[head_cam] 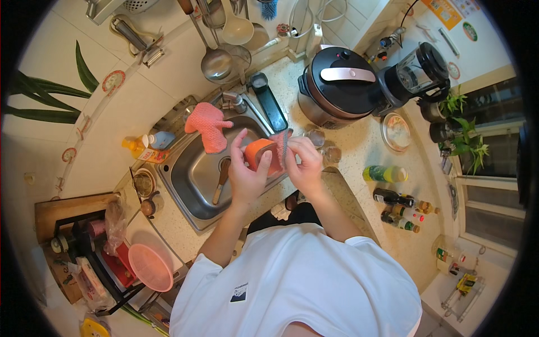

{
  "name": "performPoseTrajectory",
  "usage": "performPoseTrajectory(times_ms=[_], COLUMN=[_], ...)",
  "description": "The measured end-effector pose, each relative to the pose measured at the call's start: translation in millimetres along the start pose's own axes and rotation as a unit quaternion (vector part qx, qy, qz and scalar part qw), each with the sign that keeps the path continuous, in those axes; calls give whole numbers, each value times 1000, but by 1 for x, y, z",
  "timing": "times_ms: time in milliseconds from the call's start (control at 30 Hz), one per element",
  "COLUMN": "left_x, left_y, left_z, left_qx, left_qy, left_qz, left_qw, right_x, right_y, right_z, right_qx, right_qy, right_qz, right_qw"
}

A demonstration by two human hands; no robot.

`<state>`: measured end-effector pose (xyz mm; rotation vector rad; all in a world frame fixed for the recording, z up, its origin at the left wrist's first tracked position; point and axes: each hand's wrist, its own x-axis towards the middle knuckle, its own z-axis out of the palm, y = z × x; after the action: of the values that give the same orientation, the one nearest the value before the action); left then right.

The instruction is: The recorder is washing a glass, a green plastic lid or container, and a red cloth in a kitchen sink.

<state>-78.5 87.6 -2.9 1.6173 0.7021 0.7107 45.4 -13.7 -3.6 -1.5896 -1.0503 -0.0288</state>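
Observation:
Over the front edge of the stainless steel sink (188,185), my left hand (247,179) grips a small orange container (256,151) between thumb and fingers. My right hand (305,164) pinches a pink cloth with a grey edge (279,145) against the container's right side. Part of the container is hidden by the cloth and my fingers. A second pink cloth (207,126) hangs over the sink's back rim by the faucet (234,102). Inside the basin, a wooden-handled tool (220,183) lies near the drain.
Right of the sink stand a black-lidded electric pressure cooker (339,86) and a blender (417,76). Glass cups (330,154) sit close to my right hand. Several bottles (398,198) lie farther right. Ladles (217,63) hang above; a pink basin (150,267) is at left.

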Motion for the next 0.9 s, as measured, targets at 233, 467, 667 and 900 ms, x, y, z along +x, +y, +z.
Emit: performPoseTrajectory(times_ms=[233, 467, 667, 900], left_x=[-8, -11, -12, -10], left_y=[-6, -11, -9, 1], left_z=[1, 3, 7, 9], left_qx=[-13, -2, -148, -344], left_qy=[42, 38, 42, 72], left_qz=[-22, 1, -98, -227], left_qw=[999, 999, 983, 908], right_x=[5, -4, -5, -20], right_y=[-11, -8, 18, -2], right_z=[11, 14, 30, 59], right_qx=[294, 22, 331, 289], right_qy=[78, 43, 53, 129], right_qz=[325, 57, 331, 244], right_qw=[895, 997, 882, 917])
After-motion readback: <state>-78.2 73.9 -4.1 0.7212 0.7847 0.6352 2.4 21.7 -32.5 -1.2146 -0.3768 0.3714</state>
